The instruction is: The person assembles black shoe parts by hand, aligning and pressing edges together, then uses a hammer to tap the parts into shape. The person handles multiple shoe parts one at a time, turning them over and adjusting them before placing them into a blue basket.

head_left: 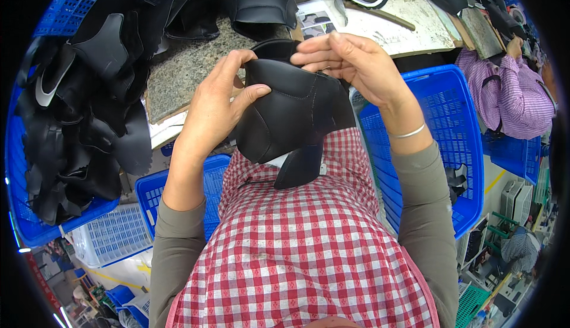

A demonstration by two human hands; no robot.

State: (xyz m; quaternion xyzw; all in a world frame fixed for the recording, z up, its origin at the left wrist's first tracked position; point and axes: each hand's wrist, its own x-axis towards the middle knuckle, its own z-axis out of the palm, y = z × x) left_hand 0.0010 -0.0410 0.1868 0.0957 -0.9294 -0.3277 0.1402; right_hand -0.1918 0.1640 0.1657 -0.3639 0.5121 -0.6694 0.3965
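A black leather shoe upper (285,114) with stitched seams hangs in front of my checked apron. My left hand (222,93) grips its left side, the thumb flat on the outer face and the fingers behind the top edge. At the right of the padded collar (276,49) is my right hand (356,61), its fingers stretched out and the fingertips at the edge. That hand grips nothing I can see. A dark flap (300,168) dangles from the bottom of the upper, with a bit of pale lining beside it.
More black uppers (261,4) lie on the worn workbench (178,87) ahead. A blue crate (29,209) heaped with black pieces stands at the left, another blue crate (439,120) at the right. A co-worker in a purple checked shirt (516,96) is at the far right.
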